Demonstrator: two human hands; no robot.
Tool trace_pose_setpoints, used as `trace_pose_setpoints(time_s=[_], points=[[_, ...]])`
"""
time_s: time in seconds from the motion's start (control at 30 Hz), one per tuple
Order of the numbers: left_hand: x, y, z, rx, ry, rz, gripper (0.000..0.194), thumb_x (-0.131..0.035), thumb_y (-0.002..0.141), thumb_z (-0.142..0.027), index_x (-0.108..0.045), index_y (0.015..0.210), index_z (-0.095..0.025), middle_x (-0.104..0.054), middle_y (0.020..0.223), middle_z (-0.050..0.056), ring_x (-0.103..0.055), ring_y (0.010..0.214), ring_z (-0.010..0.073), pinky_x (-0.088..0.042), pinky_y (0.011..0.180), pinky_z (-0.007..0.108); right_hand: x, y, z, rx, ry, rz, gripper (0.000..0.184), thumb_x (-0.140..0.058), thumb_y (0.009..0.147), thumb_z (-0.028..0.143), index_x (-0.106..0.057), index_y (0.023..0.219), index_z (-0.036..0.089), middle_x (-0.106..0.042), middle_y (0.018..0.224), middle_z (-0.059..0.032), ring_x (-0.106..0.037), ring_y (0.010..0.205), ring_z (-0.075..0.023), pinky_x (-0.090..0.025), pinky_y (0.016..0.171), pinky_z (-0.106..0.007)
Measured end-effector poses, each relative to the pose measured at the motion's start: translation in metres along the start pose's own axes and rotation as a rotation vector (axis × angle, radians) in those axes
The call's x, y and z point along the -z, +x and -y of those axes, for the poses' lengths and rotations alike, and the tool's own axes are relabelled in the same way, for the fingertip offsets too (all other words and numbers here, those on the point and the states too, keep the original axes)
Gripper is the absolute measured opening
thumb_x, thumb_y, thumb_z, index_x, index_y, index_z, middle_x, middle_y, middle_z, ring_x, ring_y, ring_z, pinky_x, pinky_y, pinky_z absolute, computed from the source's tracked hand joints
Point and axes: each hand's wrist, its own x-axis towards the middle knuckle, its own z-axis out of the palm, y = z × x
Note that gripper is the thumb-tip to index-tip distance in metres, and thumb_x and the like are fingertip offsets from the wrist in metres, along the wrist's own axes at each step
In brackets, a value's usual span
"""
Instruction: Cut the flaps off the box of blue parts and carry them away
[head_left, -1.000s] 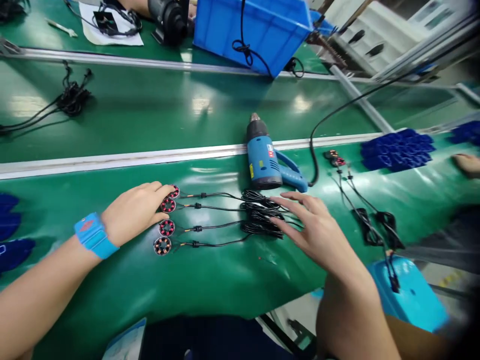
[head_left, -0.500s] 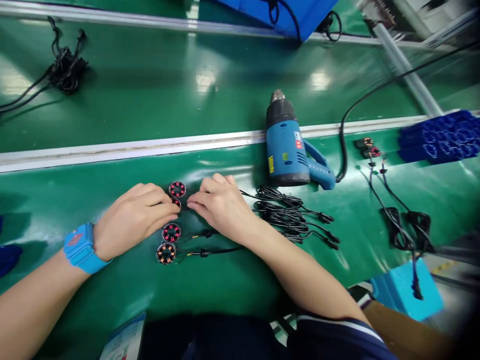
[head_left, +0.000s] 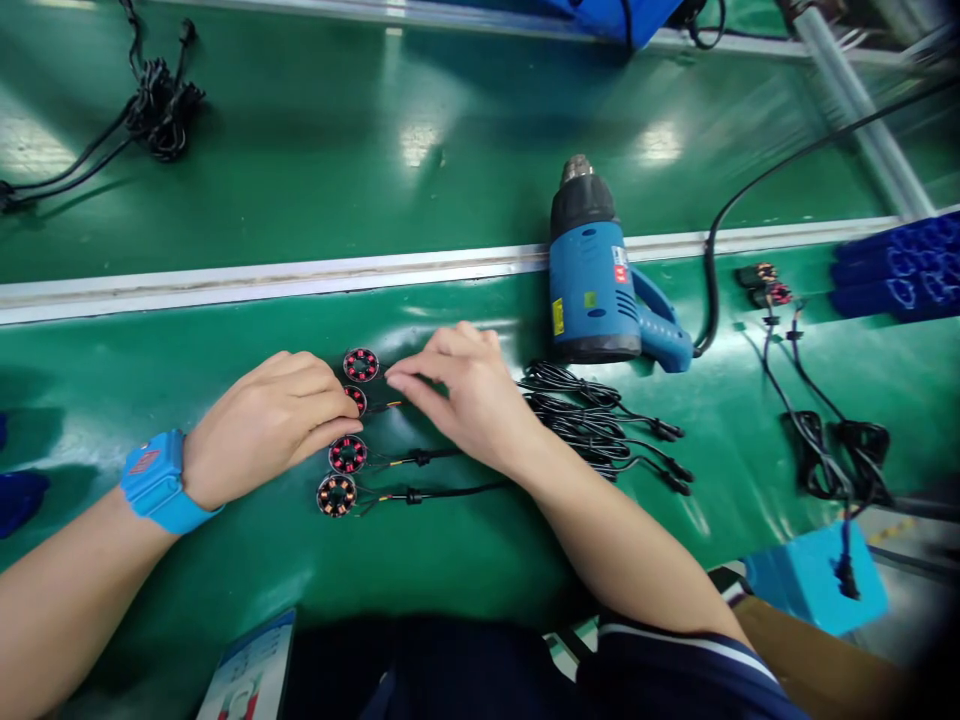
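Green bench (head_left: pixel 465 560): four coils (head_left: pixel 337 494) lined up; left hand (head_left: pixel 266 420) steadies second coil (head_left: pixel 355 399), right hand (head_left: pixel 469 395) pinches its lead (head_left: pixel 386 406); two lower untouched.

Your bench (head_left: pixel 225 560) is a glossy green mat, split by a pale rail (head_left: pixel 225 285). On the near strip lie four coil rings (head_left: pixel 346 454) in a column, their black leads (head_left: pixel 600 425) bundled to the right, with a blue heat gun (head_left: pixel 592 290) just beyond them. A second cable bundle (head_left: pixel 161 95) lies on the far strip, well apart.
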Motion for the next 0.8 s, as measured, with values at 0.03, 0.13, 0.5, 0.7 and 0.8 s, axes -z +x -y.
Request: trace_pose_setpoints(time_s=[0.03,0.13,0.5,0.7,0.8], points=[[0.000,0.000,0.000,0.002,-0.009,-0.036,0.015,-0.060,0.097,-0.034,-0.068,0.099,-0.021,-0.069,0.096,0.001,-0.060,0.091,0.0180,-0.043,0.080,0.034,0.006,0.002,-0.003,-0.013,0.000,-0.026,0.011,-0.067,0.097,0.029,-0.077,0.099,0.024,-0.058,0.082,-0.0017,-0.047,0.084,-0.0191,-0.025,0.075,-0.034],[-0.002,0.003,0.000,0.016,0.027,-0.152,0.011,-0.064,0.095,-0.029,-0.069,0.102,-0.022,-0.070,0.098,0.001,-0.061,0.093,0.0182,-0.042,0.080,0.034,0.019,0.010,-0.011,-0.040,-0.047,-0.028,0.011,-0.067,0.097,0.027,-0.077,0.099,0.024,-0.058,0.084,-0.0027,-0.046,0.084,-0.0198,-0.025,0.075,-0.033],[-0.005,0.011,0.009,-0.073,0.238,-0.113,0.024,-0.057,0.096,-0.014,-0.065,0.119,-0.020,-0.072,0.113,-0.002,-0.057,0.098,0.0221,-0.037,0.075,0.037,0.010,0.025,-0.018,-0.043,0.011,0.293,0.014,-0.069,0.096,0.036,-0.076,0.097,0.025,-0.055,0.091,-0.0020,-0.045,0.092,-0.0209,-0.025,0.084,-0.035],[-0.004,0.013,0.009,-0.067,0.206,-0.109,0.020,-0.056,0.097,-0.016,-0.066,0.115,-0.020,-0.073,0.108,-0.002,-0.055,0.094,0.0215,-0.036,0.073,0.036,0.001,0.026,-0.016,-0.139,0.110,0.294,0.010,-0.068,0.096,0.030,-0.074,0.092,0.023,-0.056,0.090,-0.0015,-0.047,0.095,-0.0210,-0.025,0.084,-0.034],[-0.004,0.013,0.009,-0.060,0.184,-0.103,0.019,-0.054,0.099,-0.019,-0.066,0.114,-0.021,-0.074,0.107,-0.002,-0.055,0.093,0.0213,-0.035,0.074,0.036,-0.003,0.027,-0.017,-0.184,0.161,0.252,0.013,-0.063,0.098,0.028,-0.074,0.092,0.023,-0.056,0.089,-0.0011,-0.048,0.094,-0.0202,-0.025,0.084,-0.033]])
